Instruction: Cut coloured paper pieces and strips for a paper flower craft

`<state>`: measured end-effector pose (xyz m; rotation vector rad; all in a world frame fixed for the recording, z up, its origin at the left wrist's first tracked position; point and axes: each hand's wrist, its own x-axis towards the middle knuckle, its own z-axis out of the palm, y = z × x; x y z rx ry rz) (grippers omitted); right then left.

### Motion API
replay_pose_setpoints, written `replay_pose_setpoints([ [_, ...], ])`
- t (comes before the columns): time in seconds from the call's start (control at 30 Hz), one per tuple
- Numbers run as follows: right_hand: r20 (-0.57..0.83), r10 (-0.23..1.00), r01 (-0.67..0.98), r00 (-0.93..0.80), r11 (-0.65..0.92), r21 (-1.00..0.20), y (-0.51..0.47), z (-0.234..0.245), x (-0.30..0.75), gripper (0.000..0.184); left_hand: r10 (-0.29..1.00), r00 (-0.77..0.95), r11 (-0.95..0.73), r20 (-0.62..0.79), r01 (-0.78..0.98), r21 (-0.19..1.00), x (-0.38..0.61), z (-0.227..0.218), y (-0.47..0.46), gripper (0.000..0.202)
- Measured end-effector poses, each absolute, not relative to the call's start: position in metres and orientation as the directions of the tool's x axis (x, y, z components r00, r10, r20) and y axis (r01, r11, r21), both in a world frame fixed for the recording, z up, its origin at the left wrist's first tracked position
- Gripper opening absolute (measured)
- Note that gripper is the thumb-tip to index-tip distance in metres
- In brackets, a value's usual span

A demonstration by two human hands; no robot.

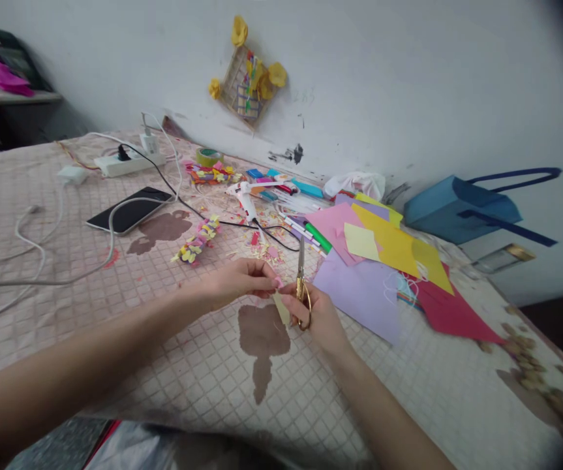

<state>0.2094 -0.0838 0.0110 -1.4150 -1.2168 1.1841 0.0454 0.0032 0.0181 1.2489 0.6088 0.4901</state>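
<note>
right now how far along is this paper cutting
Done: a strip of yellow and pink paper flowers lies on the cloth, near cut paper scraps. In hand: the right hand grips gold-handled scissors, blades up, beside a small pale yellow paper piece just below the left hand. Left: whole-looking sheets remain spread out, lilac, yellow and red.

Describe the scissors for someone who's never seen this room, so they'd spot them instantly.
Find the heap of coloured paper sheets on the quilted surface. Just left of it, the right hand grips gold-handled scissors, blades pointing up above a pale paper scrap. Unlike the white glue gun farther back, they're held in hand.
</note>
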Motion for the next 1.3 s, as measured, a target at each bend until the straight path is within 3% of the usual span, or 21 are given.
replay_pose_setpoints([
  [0.7, -0.096, 0.994, 0.136, 0.053, -0.102, -0.985, -0.0825, 0.0114, 0.2085, 0.016, 0.626, 0.776, 0.01, -0.069, 0.08, 0.997, 0.0504, 0.0176, -0.0048, 0.016],
  [1.0, -0.087, 0.992, 0.039, 0.095, -0.091, -0.995, -0.0798, 0.0063, 0.2114, 0.021, 0.619, 0.762, 0.221, -0.189, 0.063, 0.973, 0.0512, 0.0156, -0.0058, 0.019],
  [1.3, -0.086, 0.99, 0.069, 0.108, -0.094, -0.993, -0.0796, 0.0078, 0.2084, 0.019, 0.618, 0.758, 0.225, -0.21, 0.085, 0.971, 0.0524, 0.0149, -0.0063, 0.019],
])
